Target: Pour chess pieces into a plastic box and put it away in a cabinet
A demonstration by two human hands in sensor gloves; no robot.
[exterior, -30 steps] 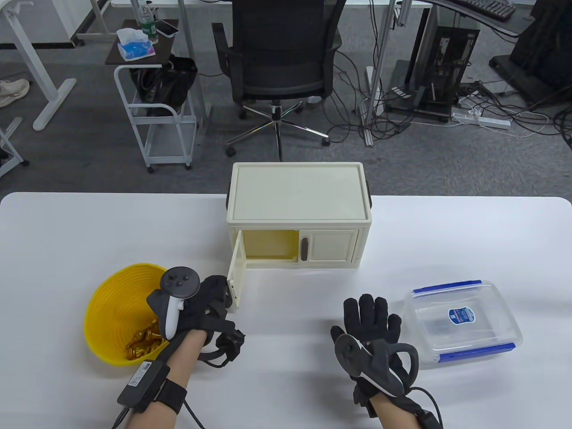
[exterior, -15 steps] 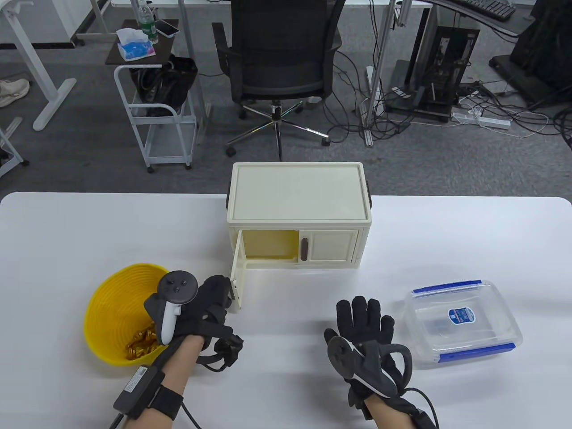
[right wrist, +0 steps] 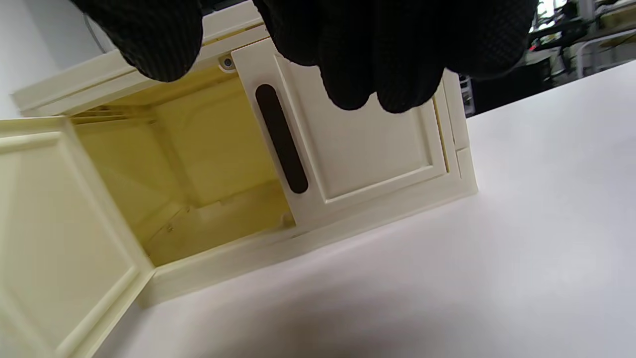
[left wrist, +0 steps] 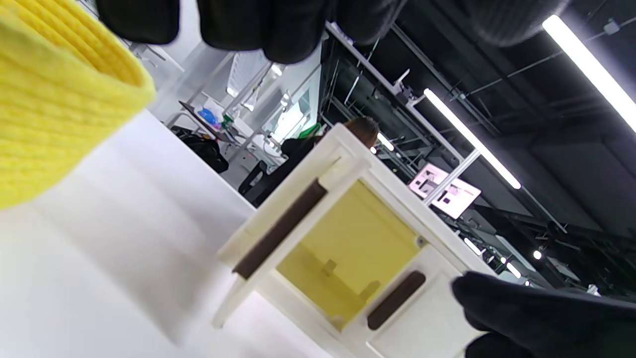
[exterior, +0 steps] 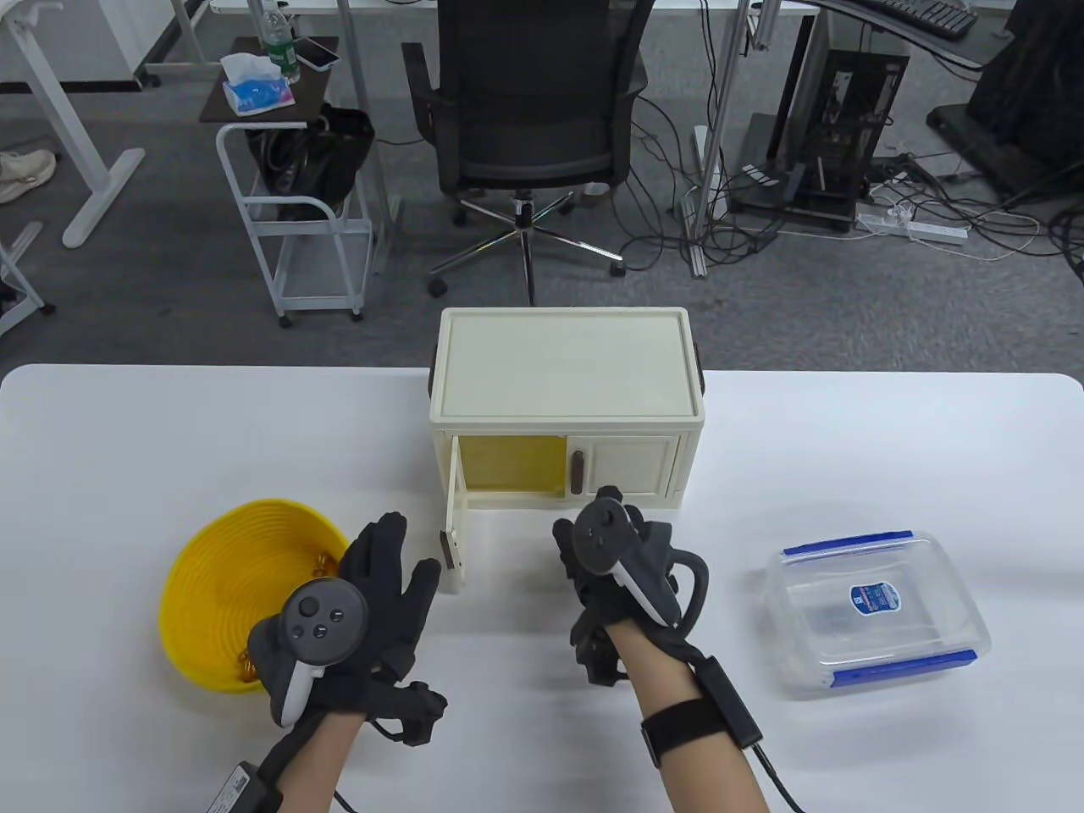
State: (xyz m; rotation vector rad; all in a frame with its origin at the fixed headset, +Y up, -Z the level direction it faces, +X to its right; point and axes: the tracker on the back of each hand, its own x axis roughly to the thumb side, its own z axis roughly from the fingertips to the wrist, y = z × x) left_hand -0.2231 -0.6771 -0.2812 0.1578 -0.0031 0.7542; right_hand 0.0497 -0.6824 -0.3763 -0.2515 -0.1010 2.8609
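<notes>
The cream cabinet (exterior: 566, 364) stands mid-table with its left door (exterior: 455, 542) swung wide open and its right door (exterior: 633, 467) closed. My left hand (exterior: 398, 559) hovers with fingers spread between the open door and the yellow bowl (exterior: 212, 576), holding nothing. The gold chess pieces (exterior: 320, 560) in the bowl are mostly hidden by that hand. My right hand (exterior: 605, 542) is empty, just in front of the closed door's dark handle (right wrist: 280, 139), not touching it. The clear plastic box (exterior: 881, 610) with blue clips lies at the right.
The cabinet's inside (right wrist: 198, 164) is yellow and holds nothing. The open door sticks out toward the table's front. An office chair (exterior: 529, 110) and a white cart (exterior: 296, 212) stand behind the table's far edge.
My left hand has let go of the left door, drawn back and spread its fingers; the door stands wider. My right hand has moved left and forward to the cabinet's right door.
</notes>
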